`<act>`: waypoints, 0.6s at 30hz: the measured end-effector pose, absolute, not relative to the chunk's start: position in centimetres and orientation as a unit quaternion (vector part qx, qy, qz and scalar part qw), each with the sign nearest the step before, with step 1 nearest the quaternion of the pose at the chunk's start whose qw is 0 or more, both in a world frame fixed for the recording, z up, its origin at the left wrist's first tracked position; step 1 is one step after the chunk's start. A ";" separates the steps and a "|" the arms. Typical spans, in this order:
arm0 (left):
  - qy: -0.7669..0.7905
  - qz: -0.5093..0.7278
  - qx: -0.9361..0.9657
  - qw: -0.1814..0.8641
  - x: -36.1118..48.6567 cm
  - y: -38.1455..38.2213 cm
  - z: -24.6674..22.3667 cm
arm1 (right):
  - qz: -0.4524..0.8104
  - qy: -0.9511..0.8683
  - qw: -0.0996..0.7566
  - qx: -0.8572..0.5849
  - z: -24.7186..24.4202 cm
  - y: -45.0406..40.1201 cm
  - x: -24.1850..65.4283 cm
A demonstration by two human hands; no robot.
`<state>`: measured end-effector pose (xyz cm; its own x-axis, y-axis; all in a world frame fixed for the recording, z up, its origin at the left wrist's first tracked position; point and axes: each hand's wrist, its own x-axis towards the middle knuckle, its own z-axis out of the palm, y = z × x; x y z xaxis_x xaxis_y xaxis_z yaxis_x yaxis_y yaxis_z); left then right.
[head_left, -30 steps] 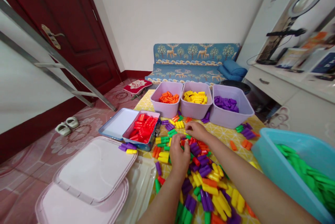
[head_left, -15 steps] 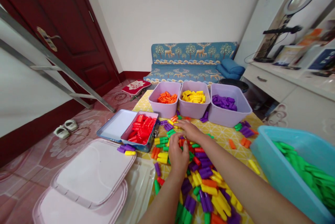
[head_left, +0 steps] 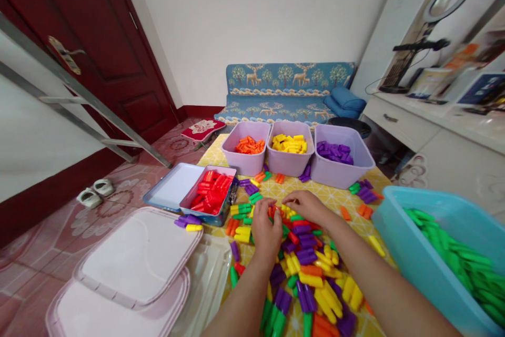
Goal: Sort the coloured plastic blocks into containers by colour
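Head camera: my yellow-patterned tablecloth (head_left: 292, 185) carries a pile of coloured plastic pieces (head_left: 306, 256). My left hand (head_left: 266, 229) curls at its far side, my right hand (head_left: 307, 205) bent just beside the left; I cannot tell whether either grips a piece. Beyond stand a blue deer-print sofa (head_left: 290, 98), a white wall (head_left: 256, 16) and a dark red door (head_left: 89, 27). Packages (head_left: 482, 88) atop the white cabinet (head_left: 461, 161) bear print too blurred to read.

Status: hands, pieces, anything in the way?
Left hand at mixed pile, grip unclear. Right hand near yellow pieces, grip unclear. Tin of red pieces left of pile, teal bin right. Right forearm overlaps pile.
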<state>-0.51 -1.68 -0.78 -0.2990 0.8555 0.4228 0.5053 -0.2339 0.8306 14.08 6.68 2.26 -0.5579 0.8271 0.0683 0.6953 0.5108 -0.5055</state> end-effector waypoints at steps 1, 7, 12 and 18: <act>0.599 0.537 0.572 0.161 -0.5 -1.7 -0.8 | 0.240 -0.842 0.181 -0.448 2.3 6.3 14.8; 0.606 0.522 0.580 0.155 -0.5 -1.7 -0.8 | 0.109 -0.703 0.370 -0.597 0.6 4.7 20.9; 0.604 0.519 0.584 0.157 -0.5 -1.7 -0.8 | 0.007 -0.635 0.321 -0.702 -2.1 3.6 23.8; 0.598 0.526 0.584 0.158 -0.5 -1.7 -0.9 | 0.210 -0.641 0.436 -0.596 -2.2 1.5 23.4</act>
